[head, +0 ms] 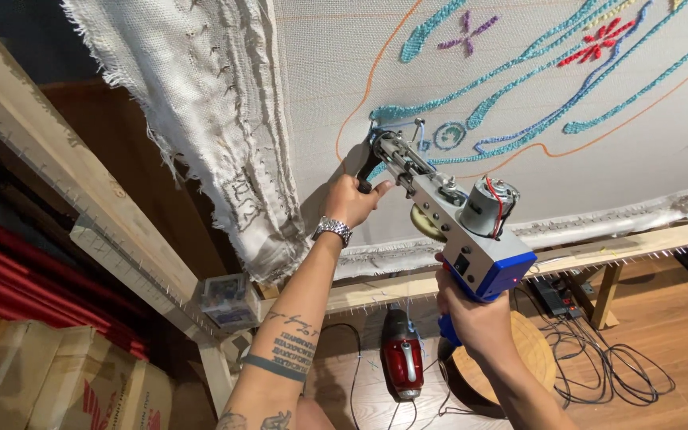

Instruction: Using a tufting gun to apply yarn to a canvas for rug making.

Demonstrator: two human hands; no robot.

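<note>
The tufting gun [447, 211] is held against the stretched white cloth [344, 72], with its needle end touching the cloth beside a teal yarn line [471, 84]. The left hand [352, 199] is closed around the black front handle [368, 169] of the gun; a metal wristwatch [333, 230] sits on that wrist. The right hand [475, 314] is clamped on the blue rear grip [447, 326] below the blue housing. A small grey motor [491, 205] with red wiring sits on top of the gun body.

The cloth carries teal, blue, red and purple yarn outlines and an orange drawn line [376, 72]. It is fastened to a wooden frame [97, 215] with a row of small nails along its edge; loose frayed cloth hangs over the left side. Below the frame, on the wood floor [662, 318], lie a red hand tool [402, 362], a round wooden stool [531, 350] and black cables [607, 366]. Cardboard boxes [57, 382] stand at lower left.
</note>
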